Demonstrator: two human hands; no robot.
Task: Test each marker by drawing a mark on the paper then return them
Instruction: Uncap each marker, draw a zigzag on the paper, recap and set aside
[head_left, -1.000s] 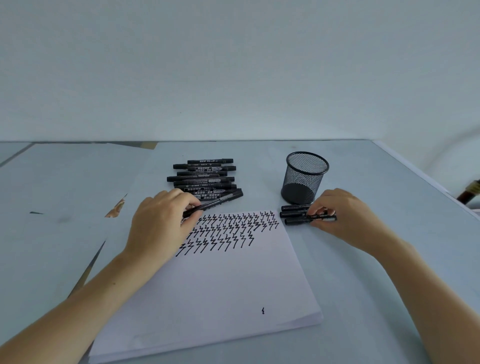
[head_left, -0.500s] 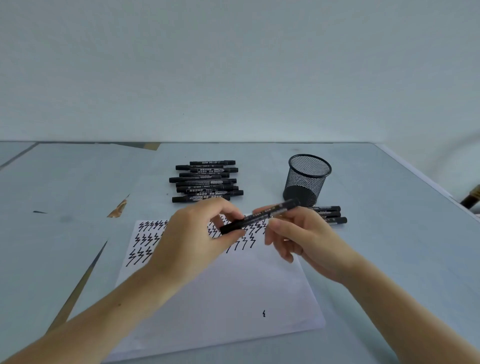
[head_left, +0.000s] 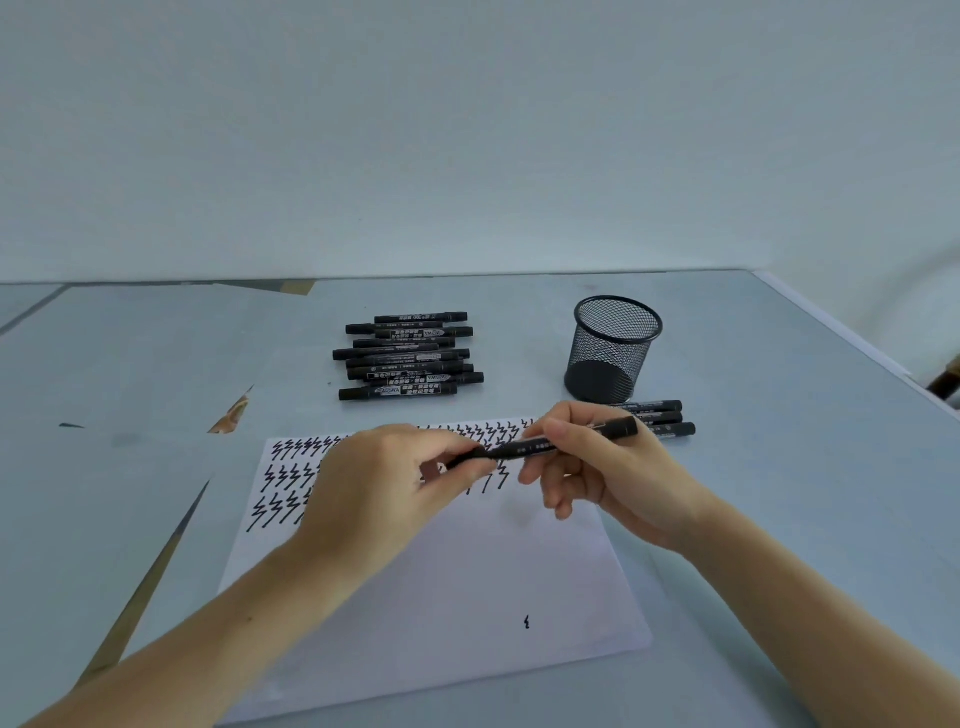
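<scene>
Fingers (head_left: 470, 464) pinching marker (head_left: 550, 445), label print unreadable

A pale grey-blue table (head_left: 779, 493) with worn brown patches (head_left: 231, 415) meets a plain wall (head_left: 467, 130).

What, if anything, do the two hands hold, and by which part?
One black marker, held above the paper: the left hand grips its left end, the right hand its right half near the cap.
</scene>
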